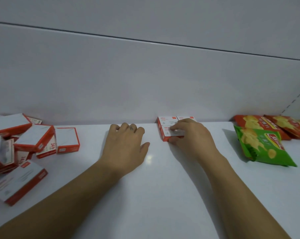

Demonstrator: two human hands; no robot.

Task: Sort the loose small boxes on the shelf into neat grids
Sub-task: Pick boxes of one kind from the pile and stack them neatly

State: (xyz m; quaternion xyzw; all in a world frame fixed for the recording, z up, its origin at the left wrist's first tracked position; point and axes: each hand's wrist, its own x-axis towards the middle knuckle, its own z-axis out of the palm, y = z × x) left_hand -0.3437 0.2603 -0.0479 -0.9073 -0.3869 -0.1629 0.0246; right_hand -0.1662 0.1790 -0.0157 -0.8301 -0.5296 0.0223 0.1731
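**shelfnerd:** ok so the small red-and-white cardboard box (169,133) at the front of the little grid sits near the back edge of the white shelf (163,187), right up against the two matching boxes behind it (168,120). Right hand (192,135) is on it, fingers over the top and thumb under the front edge, so pinching it closed, looks like squaring it up.

**binsorter:** and the left hand (126,145)?

**shelfnerd:** flat on the shelf, fingers curled a bit, holding nothing. It's just left of the grid.

**binsorter:** where's the rest of the stock?

**shelfnerd:** messy heap of red-and-white boxes (21,145) far left, well apart from the grid. Left hand sits between heap and grid, so I'd guess it's the nearer one for the next grab. Nearest loose box (67,140) lies flat with its long side running front to back, same as the grid ones, so probably no turning needed.

**binsorter:** anything in the way?

**shelfnerd:** green crisp bag (264,149) and red crisp bags (269,126) off to the right, clear of it.
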